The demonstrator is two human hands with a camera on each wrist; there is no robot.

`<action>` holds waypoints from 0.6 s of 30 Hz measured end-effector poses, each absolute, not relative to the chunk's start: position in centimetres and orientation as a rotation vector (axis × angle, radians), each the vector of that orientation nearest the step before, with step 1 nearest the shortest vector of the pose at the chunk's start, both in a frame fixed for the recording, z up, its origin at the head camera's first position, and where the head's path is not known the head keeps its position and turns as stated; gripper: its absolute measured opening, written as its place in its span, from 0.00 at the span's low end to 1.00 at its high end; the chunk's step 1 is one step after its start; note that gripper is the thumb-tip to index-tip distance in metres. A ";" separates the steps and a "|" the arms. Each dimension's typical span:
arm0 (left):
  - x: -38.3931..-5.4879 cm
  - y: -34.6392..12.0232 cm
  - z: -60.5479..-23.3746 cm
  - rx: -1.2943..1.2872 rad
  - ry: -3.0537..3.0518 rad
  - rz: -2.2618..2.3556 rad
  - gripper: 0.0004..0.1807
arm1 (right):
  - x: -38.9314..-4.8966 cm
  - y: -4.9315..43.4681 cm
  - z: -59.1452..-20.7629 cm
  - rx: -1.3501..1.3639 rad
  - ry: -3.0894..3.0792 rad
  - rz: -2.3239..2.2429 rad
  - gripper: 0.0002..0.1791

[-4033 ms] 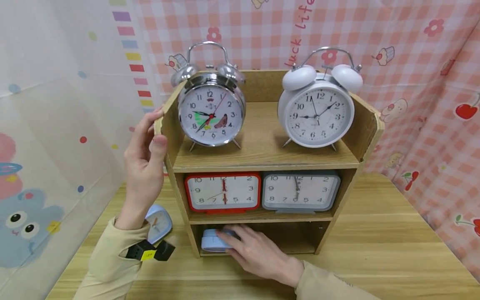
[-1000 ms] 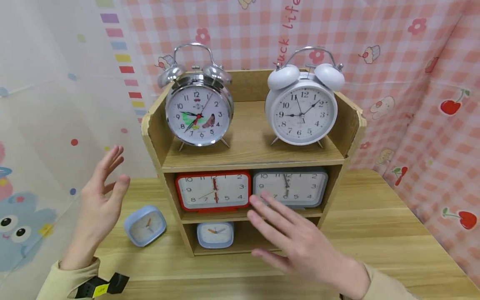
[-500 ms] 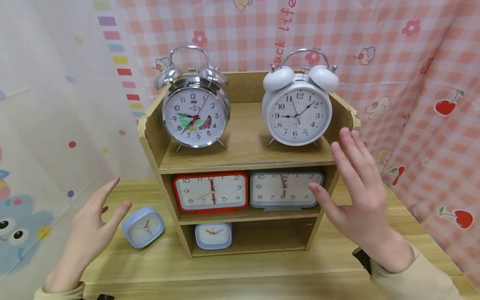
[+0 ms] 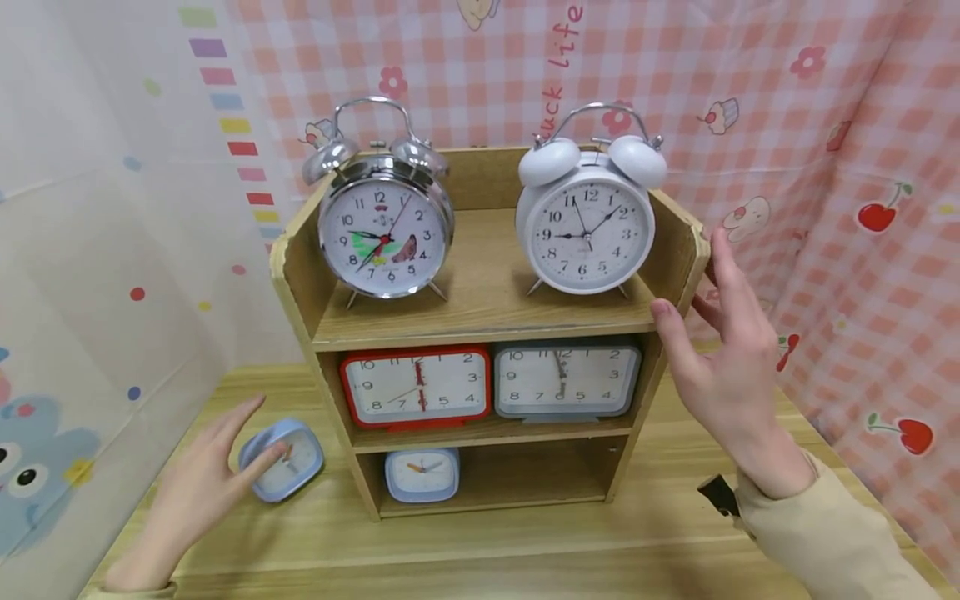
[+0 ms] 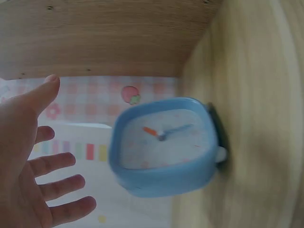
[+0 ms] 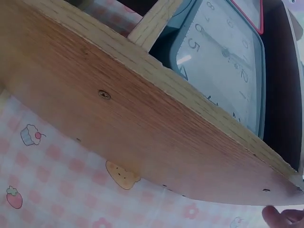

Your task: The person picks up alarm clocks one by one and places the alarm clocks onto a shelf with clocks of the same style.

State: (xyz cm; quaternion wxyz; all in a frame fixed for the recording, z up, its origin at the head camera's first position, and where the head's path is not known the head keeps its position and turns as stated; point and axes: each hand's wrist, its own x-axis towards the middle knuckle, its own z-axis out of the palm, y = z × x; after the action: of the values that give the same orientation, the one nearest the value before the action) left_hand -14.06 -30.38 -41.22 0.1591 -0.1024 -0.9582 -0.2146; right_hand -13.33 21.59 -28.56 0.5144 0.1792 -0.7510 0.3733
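My left hand, fingers spread, hovers by a light blue alarm clock on the table. In the left wrist view a gap separates that hand from the blue clock. At the right side panel of a wooden shelf is my right hand, its thumb over the front edge and its fingers extended along the outer side. Firm contact cannot be told. Only fingertips show in the right wrist view, near the panel's far edge. A second light blue clock stands at the left of the bottom compartment.
On the shelf top stand a silver twin-bell clock and a white twin-bell clock. The middle compartment holds a red-framed clock and a grey-framed clock. Patterned curtains hang behind the wood-grain table.
The right hand has released the second blue clock inside the bottom compartment and moved to the right side panel. The left hand has left the left panel and come down beside the table clock.
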 end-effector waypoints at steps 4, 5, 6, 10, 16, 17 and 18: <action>-14.2 -30.5 -42.3 -0.284 -2.765 -0.596 0.42 | -13.5 21.6 -28.5 0.410 -1.832 0.932 0.36; -14.2 -30.4 -42.5 -0.281 -2.770 -0.593 0.42 | -13.5 21.6 -28.6 0.410 -1.840 0.939 0.35; -14.2 -30.5 -42.7 -0.282 -2.773 -0.591 0.42 | -13.5 21.7 -28.6 0.409 -1.850 0.940 0.34; -14.3 -30.4 -43.4 -0.289 -2.777 -0.581 0.43 | -13.5 21.7 -28.6 0.414 -1.847 0.953 0.33; -14.4 -30.5 -44.0 -0.274 -2.781 -0.568 0.42 | -13.6 21.5 -28.5 0.416 -1.820 0.976 0.31; -14.5 -30.5 -44.1 -0.271 -2.776 -0.565 0.41 | -13.6 21.4 -28.5 0.414 -1.818 0.976 0.32; -14.5 -30.5 -44.2 -0.269 -2.767 -0.564 0.41 | -13.5 21.4 -28.5 0.414 -1.815 0.975 0.32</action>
State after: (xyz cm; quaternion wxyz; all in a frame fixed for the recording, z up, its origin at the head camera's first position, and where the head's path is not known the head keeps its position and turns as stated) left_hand -14.51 -30.52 -44.23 0.1518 -0.0938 -0.9642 -0.1963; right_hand -13.55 21.43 -28.55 0.4969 0.1710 -0.7496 0.4025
